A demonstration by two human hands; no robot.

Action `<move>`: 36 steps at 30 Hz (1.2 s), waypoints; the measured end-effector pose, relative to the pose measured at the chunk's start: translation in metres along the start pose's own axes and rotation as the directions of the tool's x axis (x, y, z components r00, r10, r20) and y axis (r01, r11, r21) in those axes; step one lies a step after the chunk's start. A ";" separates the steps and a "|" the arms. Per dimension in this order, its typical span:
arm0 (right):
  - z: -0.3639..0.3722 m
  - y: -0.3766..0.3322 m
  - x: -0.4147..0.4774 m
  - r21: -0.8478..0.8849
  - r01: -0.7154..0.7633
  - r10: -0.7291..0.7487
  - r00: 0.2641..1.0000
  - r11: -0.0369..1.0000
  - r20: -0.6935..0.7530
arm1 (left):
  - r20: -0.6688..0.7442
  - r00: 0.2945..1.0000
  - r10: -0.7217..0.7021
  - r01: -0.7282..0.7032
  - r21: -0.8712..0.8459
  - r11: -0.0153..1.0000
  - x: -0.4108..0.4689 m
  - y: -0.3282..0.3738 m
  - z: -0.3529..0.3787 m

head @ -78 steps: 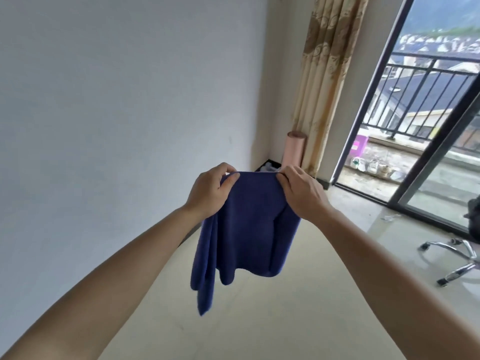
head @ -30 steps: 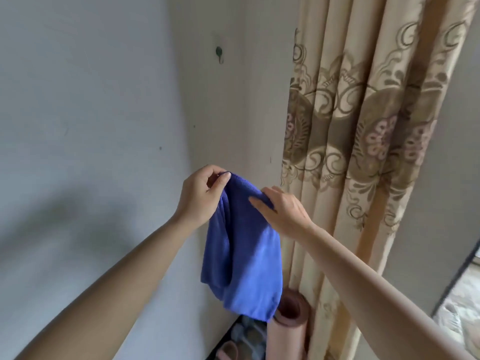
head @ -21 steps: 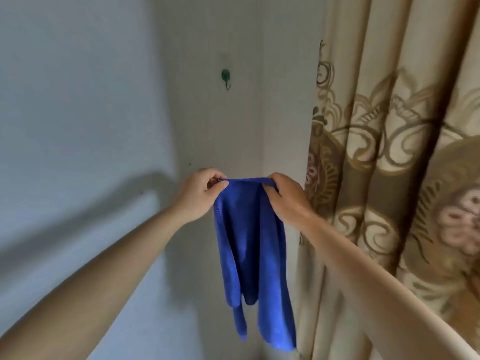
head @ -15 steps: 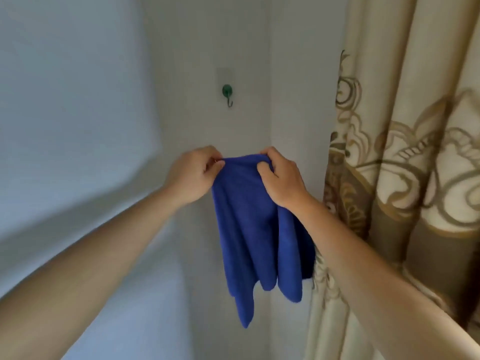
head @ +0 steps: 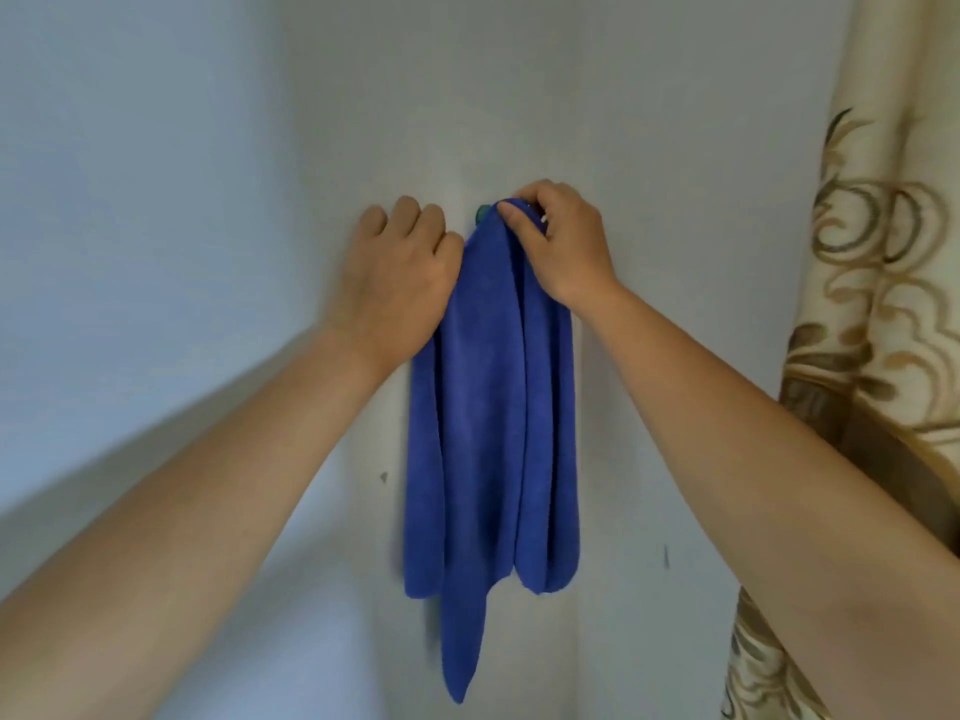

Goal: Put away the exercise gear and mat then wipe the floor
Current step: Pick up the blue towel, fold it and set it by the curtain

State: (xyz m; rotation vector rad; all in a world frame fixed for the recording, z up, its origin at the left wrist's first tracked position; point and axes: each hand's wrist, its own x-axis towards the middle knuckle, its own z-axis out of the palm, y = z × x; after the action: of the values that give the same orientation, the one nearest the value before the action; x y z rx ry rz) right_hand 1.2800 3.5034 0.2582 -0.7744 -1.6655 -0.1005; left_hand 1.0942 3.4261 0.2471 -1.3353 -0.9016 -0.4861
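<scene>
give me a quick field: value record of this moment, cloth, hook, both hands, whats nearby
cloth: blue cloth, bunched, hanging down against the white wall
hook: green hook, only an edge shows at the cloth's top
right hand: right hand pinching the cloth's top fold at the hook
left hand: left hand beside the cloth's upper left edge; grip cannot be told
nearby: patterned curtain at the right

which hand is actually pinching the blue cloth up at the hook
The right hand: its fingers pinch the top of the blue cloth at the green hook. The left hand lies beside the cloth's edge, not pinching.
</scene>
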 end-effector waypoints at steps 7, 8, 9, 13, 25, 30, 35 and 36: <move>0.024 0.016 -0.046 0.265 -0.186 0.206 0.977 0.946 -0.051 | 0.012 1.000 0.004 -0.004 0.012 1.000 -0.006 0.000 0.004; 0.026 0.017 -0.052 0.283 -0.202 0.219 0.975 0.938 -0.030 | 0.023 1.000 0.012 -0.012 0.001 1.000 -0.006 -0.001 0.003; 0.028 0.018 -0.058 0.297 -0.216 0.228 0.974 0.930 -0.007 | 0.027 0.999 0.021 -0.020 -0.010 1.000 -0.007 -0.001 0.003; 0.034 0.015 -0.071 0.310 -0.282 0.273 0.959 0.908 0.072 | 0.040 0.998 0.050 -0.048 -0.049 0.998 -0.007 0.001 0.000; 0.020 0.009 -0.121 0.175 -0.479 0.434 0.868 0.860 0.243 | 0.142 0.989 -0.032 0.065 -0.234 0.970 -0.066 0.030 -0.023; 0.020 0.008 -0.179 0.075 -0.508 0.476 0.841 0.858 0.256 | 0.239 0.968 -0.072 0.155 -0.349 0.924 -0.122 0.049 -0.056; 0.026 0.007 -0.266 -0.061 -0.510 0.510 0.833 0.858 0.214 | 0.315 0.929 -0.195 0.327 -0.449 0.832 -0.203 0.071 -0.087; 0.026 0.005 -0.281 -0.085 -0.491 0.497 0.841 0.867 0.216 | 0.353 0.913 -0.206 0.360 -0.459 0.812 -0.221 0.076 -0.091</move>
State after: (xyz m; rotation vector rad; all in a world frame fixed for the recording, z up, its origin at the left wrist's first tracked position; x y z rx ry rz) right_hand 1.2720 3.3986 -0.0043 -1.2542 -1.6283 0.3471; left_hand 1.0472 3.3129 0.0276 -1.8032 -1.2868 -0.8280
